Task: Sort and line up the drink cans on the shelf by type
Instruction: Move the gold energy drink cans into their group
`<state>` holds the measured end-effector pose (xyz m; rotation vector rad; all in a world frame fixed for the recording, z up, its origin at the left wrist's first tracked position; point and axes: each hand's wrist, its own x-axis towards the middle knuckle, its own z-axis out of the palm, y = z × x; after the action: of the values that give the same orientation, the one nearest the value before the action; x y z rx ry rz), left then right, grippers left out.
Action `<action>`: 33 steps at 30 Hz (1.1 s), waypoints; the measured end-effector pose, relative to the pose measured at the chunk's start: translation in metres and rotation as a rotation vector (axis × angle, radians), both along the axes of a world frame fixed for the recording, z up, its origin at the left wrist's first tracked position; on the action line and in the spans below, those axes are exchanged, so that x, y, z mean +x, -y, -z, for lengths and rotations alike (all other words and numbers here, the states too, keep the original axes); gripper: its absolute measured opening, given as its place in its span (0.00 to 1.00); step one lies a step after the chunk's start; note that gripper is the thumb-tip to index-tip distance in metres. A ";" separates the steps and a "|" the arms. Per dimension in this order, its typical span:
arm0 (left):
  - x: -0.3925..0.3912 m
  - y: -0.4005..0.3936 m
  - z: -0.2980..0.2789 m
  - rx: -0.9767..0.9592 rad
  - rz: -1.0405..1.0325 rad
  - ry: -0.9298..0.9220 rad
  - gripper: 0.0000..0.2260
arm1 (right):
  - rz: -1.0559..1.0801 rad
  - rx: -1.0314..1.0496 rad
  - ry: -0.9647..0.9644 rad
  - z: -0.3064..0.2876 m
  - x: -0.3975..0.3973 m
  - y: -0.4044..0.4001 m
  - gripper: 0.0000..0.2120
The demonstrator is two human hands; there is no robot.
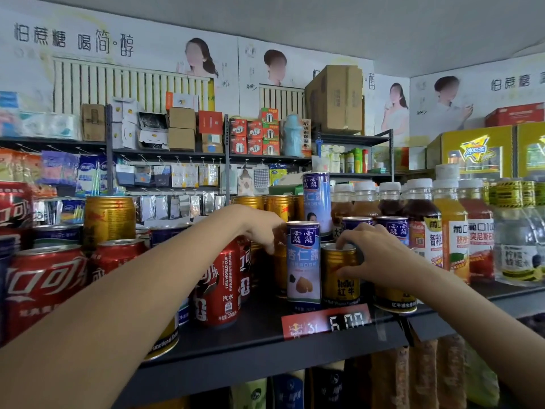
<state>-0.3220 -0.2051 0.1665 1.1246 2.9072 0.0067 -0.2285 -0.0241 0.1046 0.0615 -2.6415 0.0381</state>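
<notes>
Only the head view is given, and in it both arms are seen reaching onto the dark shelf (265, 335), where the cans are mixed by type. The right hand (374, 255) is curled round the top of a gold Red Bull can (340, 274) at the shelf's front, thumb low on its side and fingers over the rim, so that can is judged to be the one being shifted. Just beside it on the left, touching or nearly so, a tall blue almond-drink can (303, 264) is stood upright. The left hand (265, 228) is reached in behind that blue can, fingers bent downward; whether anything is gripped cannot be told, since the fingertips are hidden among the cans. Red cola cans (218, 284) are crowded further left, more gold cans (109, 219) are stacked behind them, and another blue can (317, 202) is perched on the back row. Juice bottles (454, 228) are ranged to the right.

A slim, tall blue can is easily tipped, it is judged, if the gold can is dragged sideways against it. The perched blue can could be knocked down by the left wrist, and a can set near the edge above the price tag (327, 321) could be pushed off.
</notes>
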 end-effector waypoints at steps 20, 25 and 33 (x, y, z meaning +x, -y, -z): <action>0.027 0.051 -0.010 0.486 -0.063 -0.049 0.11 | 0.093 -0.067 -0.058 0.009 -0.010 0.021 0.22; 0.027 0.057 -0.016 0.365 -0.112 -0.114 0.12 | 0.024 -0.181 -0.101 0.002 -0.008 0.024 0.19; 0.023 0.051 -0.017 0.318 -0.103 -0.122 0.10 | -0.221 -0.378 -0.379 -0.063 -0.029 0.052 0.20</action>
<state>-0.2985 -0.2563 0.1840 1.0405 3.1503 0.4314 -0.2577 -0.0763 0.1673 0.2104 -2.1977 0.5426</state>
